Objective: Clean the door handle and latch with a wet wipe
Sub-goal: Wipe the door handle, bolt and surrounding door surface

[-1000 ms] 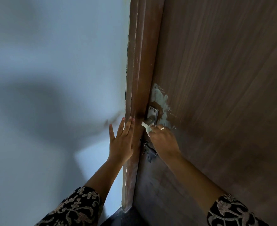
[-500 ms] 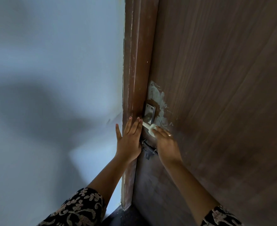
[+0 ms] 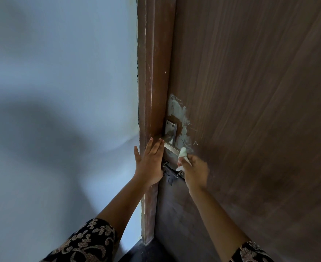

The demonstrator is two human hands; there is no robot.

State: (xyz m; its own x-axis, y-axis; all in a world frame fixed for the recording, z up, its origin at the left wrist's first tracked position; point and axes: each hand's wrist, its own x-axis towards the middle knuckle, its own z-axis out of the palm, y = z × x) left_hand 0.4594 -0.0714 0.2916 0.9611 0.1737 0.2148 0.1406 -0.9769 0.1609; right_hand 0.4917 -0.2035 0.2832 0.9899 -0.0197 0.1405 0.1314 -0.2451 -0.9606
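Wiping the handle (image 3: 172,147) well means pressing along its whole bar. It juts from its plate (image 3: 171,127) near the left edge of the door (image 3: 250,91), with the latch (image 3: 170,173) just below. Your right hand (image 3: 195,170) pinches the bunched wipe (image 3: 182,152) in curled fingers against the bar's free end. Wrap the wipe round the bar and draw it toward the plate, then fold to a fresh face for the latch. Your left hand (image 3: 150,163) lies flat on the frame (image 3: 152,91), fingers straight, holding nothing. Press there so the door does not swing.
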